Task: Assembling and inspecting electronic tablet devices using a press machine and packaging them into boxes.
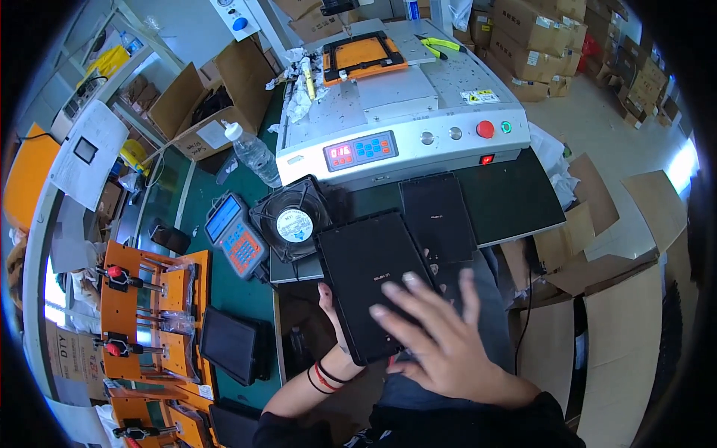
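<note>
A flat black rectangular panel [366,254] with a raised rim is tilted in front of me, over my lap. My left hand [340,347] grips it from the left and below; the thumb shows along its left edge, while the other fingers are hidden underneath. Over the panel's lower right part, my right hand [448,351] is open with fingers spread. Whether its fingertips touch the surface I cannot tell. Behind it, a second thin black panel [439,213] lies at the front of the bench. A round black fan [294,224] stands just left of the held panel.
A white machine [403,142] with buttons and an orange fixture [362,56] stands ahead; green-handled pliers [441,48] lie on it. At left are a handheld controller [237,235], a plastic bottle [255,155], orange clamp jigs [157,299] and stacked black units [231,345]. Open cardboard boxes [620,336] fill the right.
</note>
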The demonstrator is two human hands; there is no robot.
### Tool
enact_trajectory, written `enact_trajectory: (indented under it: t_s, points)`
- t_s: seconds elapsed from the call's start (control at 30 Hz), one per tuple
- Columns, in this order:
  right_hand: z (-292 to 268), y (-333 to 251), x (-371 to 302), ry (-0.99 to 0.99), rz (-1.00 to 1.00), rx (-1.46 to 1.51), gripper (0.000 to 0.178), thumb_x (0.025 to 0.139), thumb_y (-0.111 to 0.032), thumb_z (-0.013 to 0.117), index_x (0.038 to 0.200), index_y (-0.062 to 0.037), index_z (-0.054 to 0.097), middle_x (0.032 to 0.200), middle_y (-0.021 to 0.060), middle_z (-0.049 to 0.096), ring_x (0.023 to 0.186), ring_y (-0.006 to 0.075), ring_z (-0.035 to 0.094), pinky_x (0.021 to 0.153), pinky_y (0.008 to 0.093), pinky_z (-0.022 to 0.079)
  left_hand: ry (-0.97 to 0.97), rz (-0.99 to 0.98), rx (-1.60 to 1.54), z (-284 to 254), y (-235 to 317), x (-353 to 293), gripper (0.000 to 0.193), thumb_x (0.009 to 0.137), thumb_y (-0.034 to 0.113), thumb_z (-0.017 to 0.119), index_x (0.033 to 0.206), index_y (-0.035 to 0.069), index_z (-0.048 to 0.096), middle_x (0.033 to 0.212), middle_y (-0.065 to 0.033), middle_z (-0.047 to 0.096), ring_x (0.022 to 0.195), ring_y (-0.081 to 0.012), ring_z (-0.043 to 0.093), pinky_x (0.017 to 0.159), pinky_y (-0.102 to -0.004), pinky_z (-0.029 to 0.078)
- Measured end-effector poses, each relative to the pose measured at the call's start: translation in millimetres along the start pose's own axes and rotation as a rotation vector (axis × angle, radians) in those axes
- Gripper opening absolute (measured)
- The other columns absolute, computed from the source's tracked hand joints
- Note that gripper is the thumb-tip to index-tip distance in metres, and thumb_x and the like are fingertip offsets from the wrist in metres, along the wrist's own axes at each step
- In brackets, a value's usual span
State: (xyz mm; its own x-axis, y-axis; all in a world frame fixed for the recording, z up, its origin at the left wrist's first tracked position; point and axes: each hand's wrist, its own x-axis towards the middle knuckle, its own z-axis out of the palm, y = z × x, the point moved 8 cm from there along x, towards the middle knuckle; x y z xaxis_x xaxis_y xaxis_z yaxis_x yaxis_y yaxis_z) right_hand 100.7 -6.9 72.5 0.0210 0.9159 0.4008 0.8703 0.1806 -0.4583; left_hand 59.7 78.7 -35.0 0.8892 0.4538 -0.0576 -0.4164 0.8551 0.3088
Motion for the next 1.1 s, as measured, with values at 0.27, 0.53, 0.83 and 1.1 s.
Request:
enact_trajectory:
  t_s: [0.27,0.53,0.83,1.1]
  points:
    - [52,89,-41,0.306,0.649,1.646,0.066,0.087,-0.017,0.046,0.137,-0.0007,0.006,0.141,0.0155,0.012,0.13,0.023,0.014,0.105,0.0338,0.012,-0.08,-0.433,0.279,29,-6,-6,0.052,0.091,0.032,0.043,0.131,0.002,0.028,0.123,-0.0127,0.044,0.111,-0.0188,0.046,0.092,-0.0347,0.039]
    - [48,89,-38,0.508,0.59,1.293,0.055,0.086,0.0,0.042,0.133,-0.0004,0.015,0.135,0.0158,0.026,0.123,0.0187,0.029,0.101,0.0296,0.023,0.182,0.172,1.132,39,25,2,0.045,0.088,0.012,0.051,0.126,-0.002,0.031,0.114,-0.0105,0.048,0.103,-0.0133,0.044,0.09,-0.0253,0.034]
    - [26,96,-27,0.618,0.478,1.193,0.054,0.082,0.003,0.049,0.129,0.0021,0.023,0.12,0.0181,0.044,0.111,0.018,0.045,0.095,0.0284,0.033,0.092,0.34,1.337,56,33,-1,0.051,0.088,0.013,0.05,0.129,-0.004,0.025,0.116,-0.0128,0.046,0.106,-0.016,0.043,0.093,-0.028,0.031]
    - [29,51,31,0.514,0.054,1.289,0.064,0.085,-0.011,0.052,0.136,-0.0067,0.014,0.134,0.0196,0.03,0.122,0.0258,0.035,0.097,0.035,0.034,-0.561,0.851,1.449,130,30,-30,0.058,0.072,-0.017,0.039,0.127,0.001,0.039,0.135,-0.0243,0.025,0.127,-0.041,0.022,0.103,-0.0442,0.02]
